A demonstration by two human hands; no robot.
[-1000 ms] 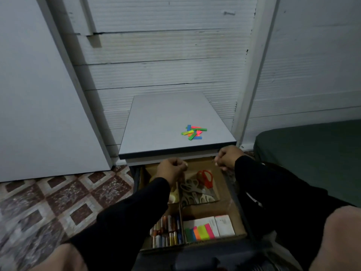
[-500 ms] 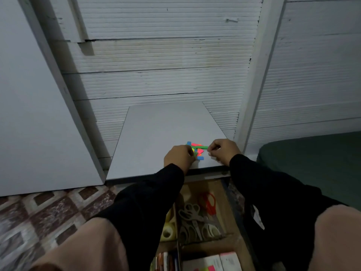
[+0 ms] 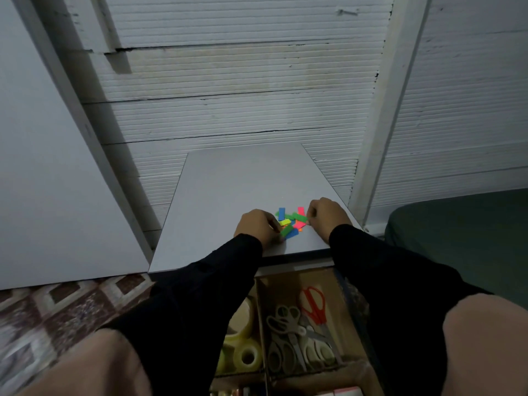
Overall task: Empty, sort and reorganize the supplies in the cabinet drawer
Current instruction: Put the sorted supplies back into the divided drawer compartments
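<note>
Both hands are resting on the smooth grey cabinet top (image 3: 228,181), flanking a small heap of bright paper tabs (image 3: 291,222): flat little rectangles in blue, green, yellow, orange and pink. The left hand (image 3: 258,225) is curling its fingers against the heap's left edge; the right hand (image 3: 325,215) is curling in at the right edge, seemingly pinching a green tab. Below, the open drawer (image 3: 347,324) is showing cardboard-brown compartments: clear glossy tape rolls (image 3: 245,352) on the left, pale-handled scissors (image 3: 288,335) and a red-handled pair (image 3: 314,305) beside them. No writing is readable.
</note>
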